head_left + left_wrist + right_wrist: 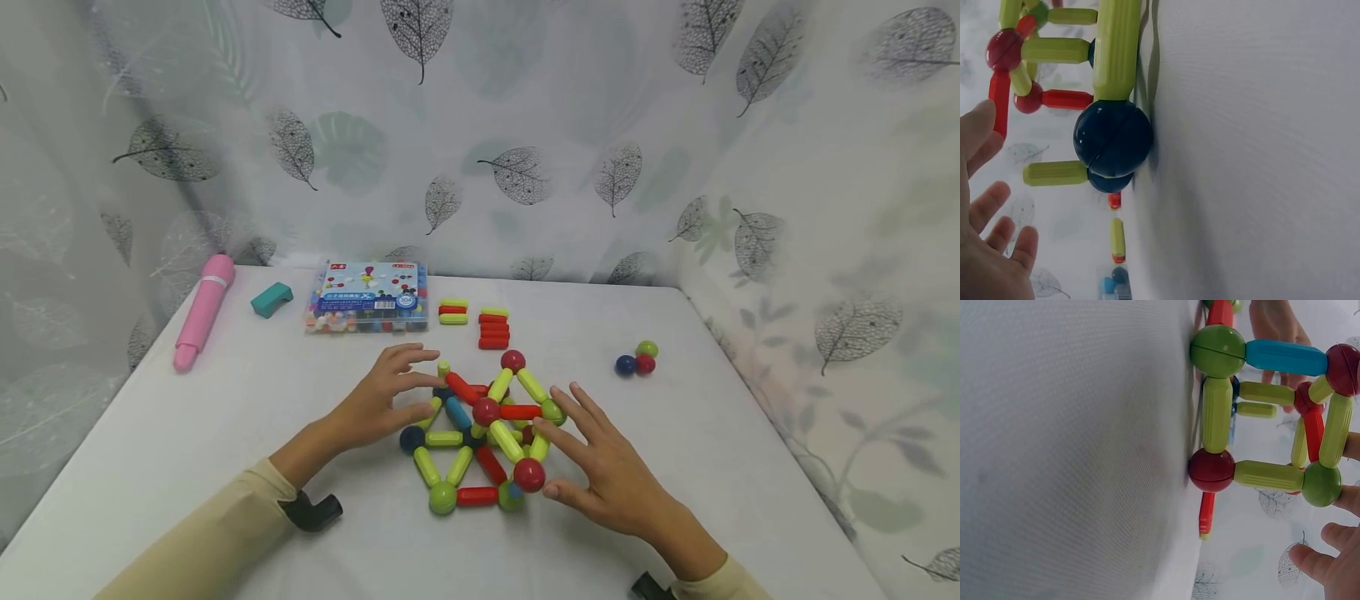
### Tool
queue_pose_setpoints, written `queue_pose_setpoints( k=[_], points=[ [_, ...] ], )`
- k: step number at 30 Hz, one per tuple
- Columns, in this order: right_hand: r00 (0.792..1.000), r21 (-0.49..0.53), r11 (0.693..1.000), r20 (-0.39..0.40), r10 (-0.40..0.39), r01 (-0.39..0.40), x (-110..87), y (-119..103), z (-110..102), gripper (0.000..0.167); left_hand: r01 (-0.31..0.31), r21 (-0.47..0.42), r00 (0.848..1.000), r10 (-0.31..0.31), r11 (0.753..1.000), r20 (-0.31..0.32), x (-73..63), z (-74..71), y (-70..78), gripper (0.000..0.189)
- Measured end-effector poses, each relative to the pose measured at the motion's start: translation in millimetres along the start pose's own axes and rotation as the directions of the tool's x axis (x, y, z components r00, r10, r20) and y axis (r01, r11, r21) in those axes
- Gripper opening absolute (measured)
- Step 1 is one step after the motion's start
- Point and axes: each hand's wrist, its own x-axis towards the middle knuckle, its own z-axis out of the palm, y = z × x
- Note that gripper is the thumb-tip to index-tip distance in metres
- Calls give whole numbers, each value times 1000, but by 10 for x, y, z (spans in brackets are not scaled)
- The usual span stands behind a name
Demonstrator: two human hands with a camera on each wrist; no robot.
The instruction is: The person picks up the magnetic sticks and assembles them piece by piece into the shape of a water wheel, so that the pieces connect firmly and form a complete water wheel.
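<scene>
A building frame of yellow-green, red and blue rods joined by balls stands on the table between both hands; one of its red balls (486, 411) sits high near the middle. My left hand (378, 396) is at its left, thumb and index finger beside the end of a red rod (461, 388). Near that end, a yellow-green rod (1054, 174) stands up from a dark blue ball. At the right side, my right hand (600, 467) has its fingers spread, the fingertips at a green ball (1321, 484). A front red ball (529, 475) is close to the right thumb.
Behind the frame lie short red and yellow-green rods (493, 329) and a clear box (367, 297) of parts. Loose balls (645, 363) lie at the right. A teal block (272, 299) and a pink cylinder (204, 312) are at the back left. Leaf-patterned curtains surround the table.
</scene>
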Motion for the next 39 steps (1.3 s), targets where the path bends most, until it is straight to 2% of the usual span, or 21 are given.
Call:
queue_pose_setpoints(
  k=[4,17,22,25,28,31,35,39],
  points=[
    [1000,1,1000,-1,-1,1,1,2,5,71,6,-10,1000,-6,1000,16,23,26,16,32],
    [1000,-2,1000,-13,-6,6,18,-31,-2,71,40,-10,999,-40,999,5,91,74,35,27],
    [1000,-13,1000,-22,-8,8,17,-31,2,71,63,-3,998,-63,998,11,76,99,44,30],
    [1000,-14,1000,-18,-4,3,15,-36,6,71,100,-6,995,-100,995,-9,25,112,55,32],
    [1000,-14,1000,-14,-1,1,16,-46,8,71,174,1,984,-174,985,-39,-75,123,63,32],
    [1000,-15,1000,-11,0,0,20,-52,7,71,254,34,967,-253,967,-29,-189,134,74,35],
    [1000,-18,1000,-12,5,-5,28,-58,-2,71,318,104,944,-325,942,54,-283,143,134,45],
    [1000,-15,1000,-2,15,-15,33,-74,-9,71,356,206,909,-389,911,151,-354,173,248,64]
  ],
)
